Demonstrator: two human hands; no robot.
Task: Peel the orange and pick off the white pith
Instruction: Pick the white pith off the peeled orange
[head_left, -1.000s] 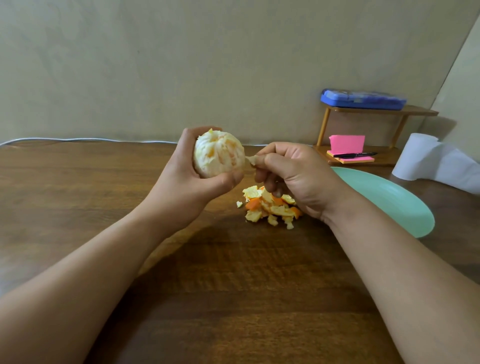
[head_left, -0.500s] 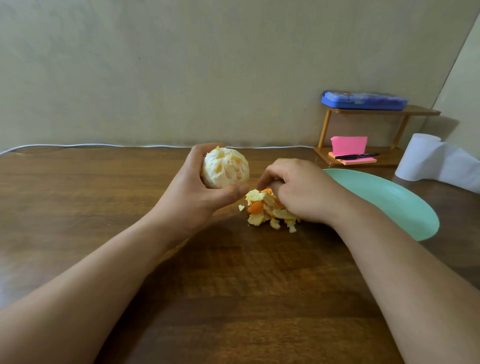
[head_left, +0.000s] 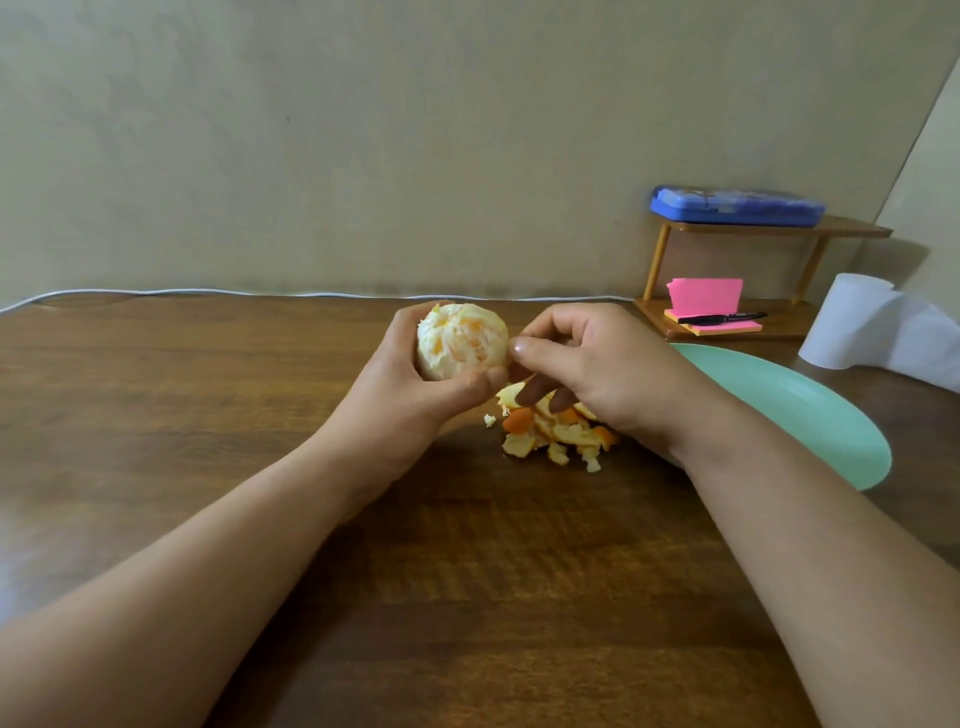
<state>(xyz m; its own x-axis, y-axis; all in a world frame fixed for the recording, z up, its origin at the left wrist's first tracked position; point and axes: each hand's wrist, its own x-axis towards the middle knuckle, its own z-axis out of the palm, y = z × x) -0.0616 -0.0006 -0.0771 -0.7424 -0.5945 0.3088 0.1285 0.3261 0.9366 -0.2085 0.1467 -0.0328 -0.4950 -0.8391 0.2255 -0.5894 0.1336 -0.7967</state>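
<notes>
Gripping the mostly peeled orange from its left and near sides, the left hand holds it raised above the wooden table, around the middle of the scene. White pith covers much of the fruit, with orange flesh showing in patches. The right hand sits just right of it, fingers curled, thumb tip touching the orange's right edge; whether it pinches any pith cannot be told. A pile of peel scraps lies on the table under the right hand. Farther right are a green plate, a paper roll and a small shelf bearing a blue case
</notes>
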